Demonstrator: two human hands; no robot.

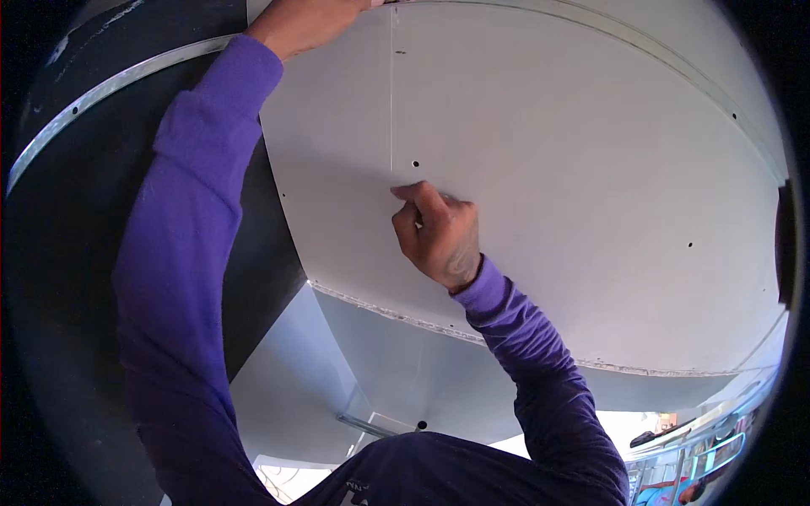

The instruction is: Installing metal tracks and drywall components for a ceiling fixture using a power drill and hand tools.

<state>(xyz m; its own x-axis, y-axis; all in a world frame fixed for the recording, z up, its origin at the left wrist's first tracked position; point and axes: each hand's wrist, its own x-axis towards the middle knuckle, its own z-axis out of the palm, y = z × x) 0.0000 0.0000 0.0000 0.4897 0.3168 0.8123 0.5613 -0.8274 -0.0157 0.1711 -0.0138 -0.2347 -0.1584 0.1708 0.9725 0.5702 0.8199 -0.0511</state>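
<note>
A pale grey-white panel fills the middle of the head view. My right hand is against or just above it, fingers curled tightly together. Whatever they may pinch is hidden. A thin straight line runs down the panel from its top edge towards these fingertips; I cannot tell whether it is a mark or a thread. Just above the hand is a small dark hole. My left hand reaches to the panel's upper edge, and its fingers are mostly cut off by the picture's top.
Left of the panel lies a dark surface crossed by a curved-looking metal strip. Along the panel's near side runs a rough, chipped edge. Below it are smooth grey-blue surfaces. Blue metal rails appear at the lower right.
</note>
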